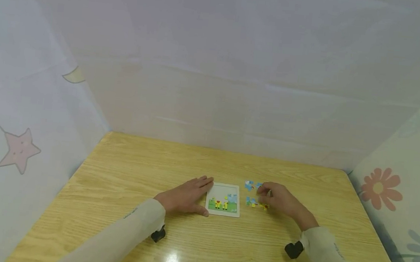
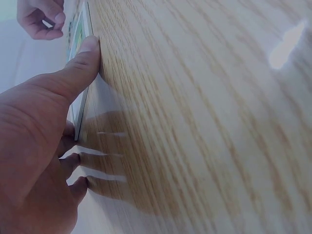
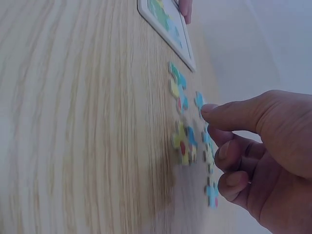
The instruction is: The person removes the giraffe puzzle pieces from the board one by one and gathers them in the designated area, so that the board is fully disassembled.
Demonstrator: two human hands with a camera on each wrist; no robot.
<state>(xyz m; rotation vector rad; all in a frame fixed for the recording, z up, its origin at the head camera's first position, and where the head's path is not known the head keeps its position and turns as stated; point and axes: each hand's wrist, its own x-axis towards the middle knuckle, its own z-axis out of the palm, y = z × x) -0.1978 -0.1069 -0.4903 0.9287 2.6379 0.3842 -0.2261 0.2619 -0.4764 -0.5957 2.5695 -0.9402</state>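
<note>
My left hand [image 1: 188, 194] lies with its fingers stretched along the left side of a white-framed jigsaw board [image 1: 238, 209]. Its thumb [image 2: 84, 61] touches the board's near edge. Within the frame, the lower part holds joined green, yellow and blue pieces, and pale backing shows above. My right hand [image 1: 281, 199] hovers over loose jigsaw pieces right of the board, fingers loosely bent. Its thumb [image 3: 229, 114] appears close to a blue piece [image 3: 199, 100]; no piece shows in its grasp. A yellow piece with a red spot [image 3: 181, 145] lies below that hand.
More loose pieces, including a blue-and-white one [image 1: 249, 185] and a green-blue one [image 1: 251, 201], lie between board and right hand. The wooden table [image 1: 198, 248] ends at a pale cloth backdrop [image 1: 212, 106]. A black wrist device [image 1: 294, 249] hangs at the right sleeve.
</note>
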